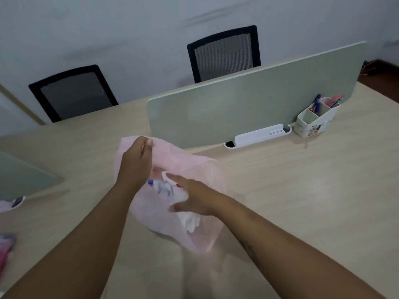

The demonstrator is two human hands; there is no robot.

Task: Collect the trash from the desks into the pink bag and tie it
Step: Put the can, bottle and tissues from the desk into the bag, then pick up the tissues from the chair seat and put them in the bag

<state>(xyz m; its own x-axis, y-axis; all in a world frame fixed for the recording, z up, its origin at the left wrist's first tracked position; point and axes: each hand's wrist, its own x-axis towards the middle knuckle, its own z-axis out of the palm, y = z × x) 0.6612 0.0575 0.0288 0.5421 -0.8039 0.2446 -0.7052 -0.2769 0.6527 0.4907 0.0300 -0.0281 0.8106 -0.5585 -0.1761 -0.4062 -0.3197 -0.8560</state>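
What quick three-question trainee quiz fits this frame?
1. True or false: the pink bag is already tied shut.
2. Fill in: the fingers of the right hand lie ___, not curled.
3. Which hand pinches the bag's rim? A. left hand B. right hand C. neither
Key: 1 false; 2 straight; 3 A.
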